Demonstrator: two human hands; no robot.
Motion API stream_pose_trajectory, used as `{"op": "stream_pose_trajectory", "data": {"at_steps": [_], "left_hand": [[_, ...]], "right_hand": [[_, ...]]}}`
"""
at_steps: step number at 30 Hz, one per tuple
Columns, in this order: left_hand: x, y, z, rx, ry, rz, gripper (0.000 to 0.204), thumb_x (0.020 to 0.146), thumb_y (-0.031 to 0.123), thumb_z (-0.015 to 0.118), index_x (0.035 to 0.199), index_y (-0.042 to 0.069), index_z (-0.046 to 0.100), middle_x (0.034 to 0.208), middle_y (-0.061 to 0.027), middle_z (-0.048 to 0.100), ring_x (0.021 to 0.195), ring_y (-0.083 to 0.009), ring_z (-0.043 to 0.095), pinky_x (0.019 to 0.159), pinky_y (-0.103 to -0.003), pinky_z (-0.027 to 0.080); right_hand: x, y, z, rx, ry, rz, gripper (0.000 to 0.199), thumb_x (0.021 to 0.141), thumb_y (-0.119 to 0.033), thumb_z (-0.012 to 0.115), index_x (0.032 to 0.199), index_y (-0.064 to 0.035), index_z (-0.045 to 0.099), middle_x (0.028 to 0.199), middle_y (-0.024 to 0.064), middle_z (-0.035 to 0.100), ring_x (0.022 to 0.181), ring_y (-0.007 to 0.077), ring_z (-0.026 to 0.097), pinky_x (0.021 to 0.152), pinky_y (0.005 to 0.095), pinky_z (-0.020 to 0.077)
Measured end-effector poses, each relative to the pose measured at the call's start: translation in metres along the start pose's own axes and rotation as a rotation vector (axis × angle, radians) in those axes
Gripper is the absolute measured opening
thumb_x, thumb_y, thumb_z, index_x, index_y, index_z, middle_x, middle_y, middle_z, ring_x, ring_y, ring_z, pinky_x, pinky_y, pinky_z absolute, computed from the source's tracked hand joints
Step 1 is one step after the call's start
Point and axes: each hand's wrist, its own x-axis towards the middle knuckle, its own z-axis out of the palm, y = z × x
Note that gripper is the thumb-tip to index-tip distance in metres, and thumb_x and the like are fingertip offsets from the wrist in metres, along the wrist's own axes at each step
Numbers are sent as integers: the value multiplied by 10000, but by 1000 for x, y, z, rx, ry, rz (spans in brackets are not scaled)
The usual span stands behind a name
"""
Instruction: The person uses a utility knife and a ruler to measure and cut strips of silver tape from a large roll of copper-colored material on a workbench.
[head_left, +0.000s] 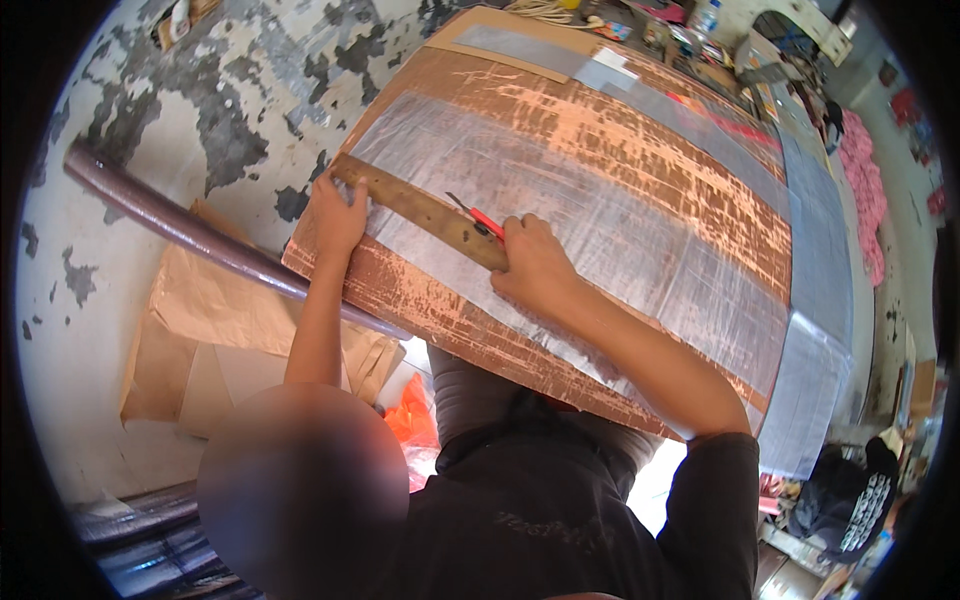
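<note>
half-open left hand (340,220) pressed brown strip (420,211) near board (570,115) edge, right hand (535,260) gripped red cutter (485,222), sheeting (620,215) lay open beyond, clutter (690,55) past far edge

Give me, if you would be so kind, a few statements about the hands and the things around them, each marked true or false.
1. The right hand holds a red cutter. True.
2. The left hand is at the left end of the brown strip. True.
3. The brown strip lies on the floor. False: it lies on the greyish see-through sheet over the brown board.
4. The cutter's blade points away from the right hand. True.
5. The pink cloth is left of the board. False: it is to the right of it.
</note>
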Motion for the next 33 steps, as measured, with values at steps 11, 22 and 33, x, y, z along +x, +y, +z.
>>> {"op": "stream_pose_trajectory", "data": {"at_steps": [11,22,33], "left_hand": [[1,11,-5,84,-43,-72,735,1052,452,694,1514,-93,520,1488,-336,583,1423,-497,522,1223,-544,405],[8,-4,0,179,-36,-46,745,1067,480,651,1528,-95,547,1519,-341,601,1427,-507,542,1217,-549,427],[5,0,5,291,-89,30,661,1009,489,726,1455,2,688,1418,-248,658,1324,-470,599,1136,-545,497]], "right_hand": [[4,-3,-4,-8,6,47,422,843,-94,835,1184,49,634,1199,290,677,1147,494,668,991,531,566],[-15,87,-108,102,207,92,315,980,-170,762,1212,21,668,1076,260,758,999,402,742,908,507,577],[-163,187,-164,-156,461,285,325,1008,-212,802,1204,0,653,1008,240,687,941,457,672,860,516,519]]}}
